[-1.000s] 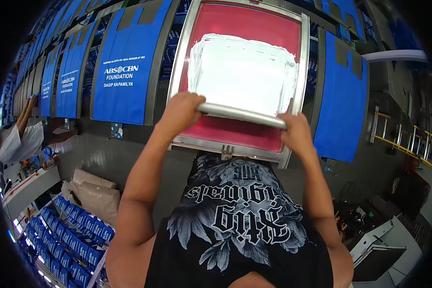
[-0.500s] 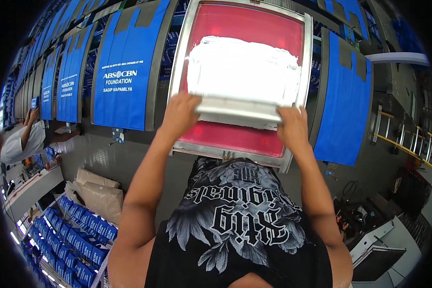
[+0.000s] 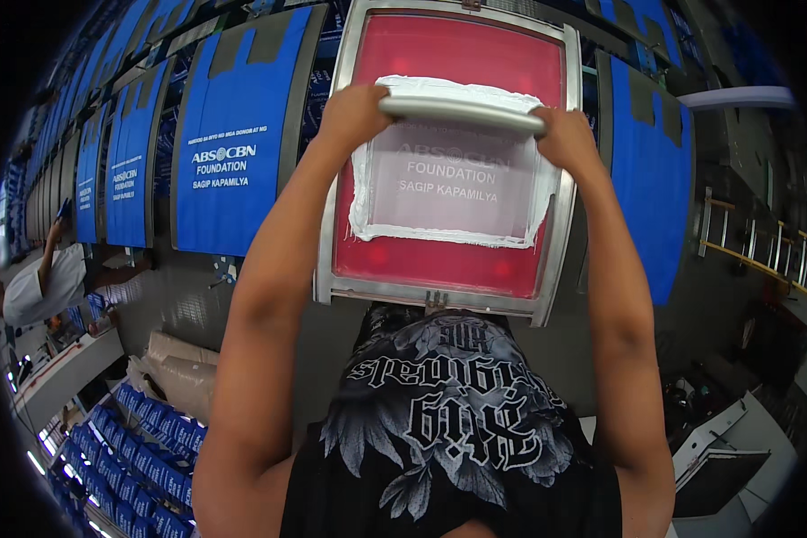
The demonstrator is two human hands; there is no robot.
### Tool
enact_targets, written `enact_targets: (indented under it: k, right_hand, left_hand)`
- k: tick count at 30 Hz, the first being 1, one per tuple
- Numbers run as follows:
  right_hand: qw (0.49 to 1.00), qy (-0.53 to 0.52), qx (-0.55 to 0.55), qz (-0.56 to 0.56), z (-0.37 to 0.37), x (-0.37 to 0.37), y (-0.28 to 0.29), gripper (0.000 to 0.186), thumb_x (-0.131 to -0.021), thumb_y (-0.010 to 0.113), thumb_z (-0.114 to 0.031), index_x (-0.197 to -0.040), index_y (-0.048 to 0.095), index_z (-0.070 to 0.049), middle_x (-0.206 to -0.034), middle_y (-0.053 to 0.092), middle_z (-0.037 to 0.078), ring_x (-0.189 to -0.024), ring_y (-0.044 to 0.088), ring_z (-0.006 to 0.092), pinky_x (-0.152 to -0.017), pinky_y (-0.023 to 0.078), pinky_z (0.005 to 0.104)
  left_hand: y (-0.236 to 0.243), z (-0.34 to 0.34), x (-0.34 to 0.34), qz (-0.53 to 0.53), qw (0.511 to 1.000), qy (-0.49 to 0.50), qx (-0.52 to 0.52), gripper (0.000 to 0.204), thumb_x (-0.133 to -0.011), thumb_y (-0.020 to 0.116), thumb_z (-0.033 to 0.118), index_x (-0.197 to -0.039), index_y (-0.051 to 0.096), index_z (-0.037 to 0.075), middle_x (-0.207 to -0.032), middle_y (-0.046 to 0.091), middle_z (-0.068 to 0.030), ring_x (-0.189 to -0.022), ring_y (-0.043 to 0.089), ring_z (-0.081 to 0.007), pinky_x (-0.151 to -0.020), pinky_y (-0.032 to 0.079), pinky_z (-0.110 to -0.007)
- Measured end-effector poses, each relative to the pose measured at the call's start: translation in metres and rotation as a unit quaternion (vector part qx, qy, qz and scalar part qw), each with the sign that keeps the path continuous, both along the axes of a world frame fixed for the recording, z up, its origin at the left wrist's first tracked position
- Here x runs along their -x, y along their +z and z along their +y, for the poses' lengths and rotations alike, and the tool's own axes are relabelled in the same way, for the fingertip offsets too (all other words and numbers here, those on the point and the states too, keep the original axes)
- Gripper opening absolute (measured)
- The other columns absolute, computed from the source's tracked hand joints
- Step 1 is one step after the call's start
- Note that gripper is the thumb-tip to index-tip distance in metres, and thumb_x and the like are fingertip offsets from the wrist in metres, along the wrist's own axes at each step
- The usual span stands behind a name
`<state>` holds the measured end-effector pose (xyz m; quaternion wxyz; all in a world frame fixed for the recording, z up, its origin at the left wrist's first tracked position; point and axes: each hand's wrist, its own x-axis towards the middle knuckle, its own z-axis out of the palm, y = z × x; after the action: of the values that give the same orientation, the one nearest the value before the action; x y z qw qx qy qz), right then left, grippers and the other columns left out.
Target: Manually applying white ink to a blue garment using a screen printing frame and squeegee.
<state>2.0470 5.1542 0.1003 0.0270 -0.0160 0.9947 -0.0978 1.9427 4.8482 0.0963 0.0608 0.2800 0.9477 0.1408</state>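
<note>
Both of my hands grip a pale, bar-shaped squeegee (image 3: 462,109) lying across a screen-printing frame. My left hand (image 3: 354,117) is wrapped round its left end, and my right hand (image 3: 565,139) round its right end. The silver metal frame (image 3: 558,255) holds a red mesh screen (image 3: 430,267). White ink (image 3: 439,238) forms a thick border on the mesh, around a thinly coated rectangle with pale lettering showing through. Whatever lies under the screen is mostly hidden.
Blue fabric panels (image 3: 229,134) on grey boards stand left of the frame, another blue panel (image 3: 637,179) right of it. A person in a white shirt (image 3: 45,287) works at far left. Blue packs (image 3: 125,457) lie lower left; a yellow ladder (image 3: 753,260) is at right.
My hands have pushed the squeegee away from my body, toward the frame's far end. The solid white ink area is now a thin film with lettering visible.
</note>
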Motion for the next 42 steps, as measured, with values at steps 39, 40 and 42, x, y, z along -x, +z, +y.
enact_targets:
  k: [39, 40, 42]
  right_hand:
    - [0.989, -0.037, 0.080, -0.120, -0.069, -0.160, 0.032, 0.045, -0.055, 0.059, 0.004, -0.098, 0.066, -0.008, -0.090, 0.065, 0.011, -0.090, 0.059, 0.0272, -0.108, 0.021, 0.0524]
    - [0.991, -0.037, 0.086, -0.096, -0.073, -0.178, 0.016, 0.044, -0.055, 0.059, 0.005, -0.097, 0.065, -0.008, -0.092, 0.065, 0.010, -0.091, 0.059, 0.0259, -0.109, 0.020, 0.0526]
    - [0.994, -0.044, 0.082, -0.058, -0.067, -0.168, -0.003, 0.044, -0.058, 0.061, 0.003, -0.100, 0.064, -0.009, -0.090, 0.065, 0.009, -0.092, 0.058, 0.0265, -0.108, 0.021, 0.0526]
  left_hand:
    - [-0.003, -0.077, -0.166, -0.047, 0.995, -0.045, -0.076, 0.033, -0.053, 0.069, 0.000, -0.085, 0.064, 0.006, -0.081, 0.061, -0.0122, -0.082, 0.057, -0.0313, -0.075, 0.045, -0.042]
    - [-0.011, -0.076, -0.183, -0.005, 0.991, -0.054, -0.119, 0.032, -0.051, 0.068, -0.002, -0.082, 0.063, 0.006, -0.081, 0.062, -0.0108, -0.083, 0.057, -0.0295, -0.076, 0.044, -0.041]
    - [-0.029, -0.067, -0.158, 0.014, 0.991, -0.046, -0.121, 0.032, -0.051, 0.069, -0.002, -0.082, 0.063, 0.006, -0.080, 0.062, -0.0117, -0.082, 0.057, -0.0307, -0.075, 0.044, -0.042]
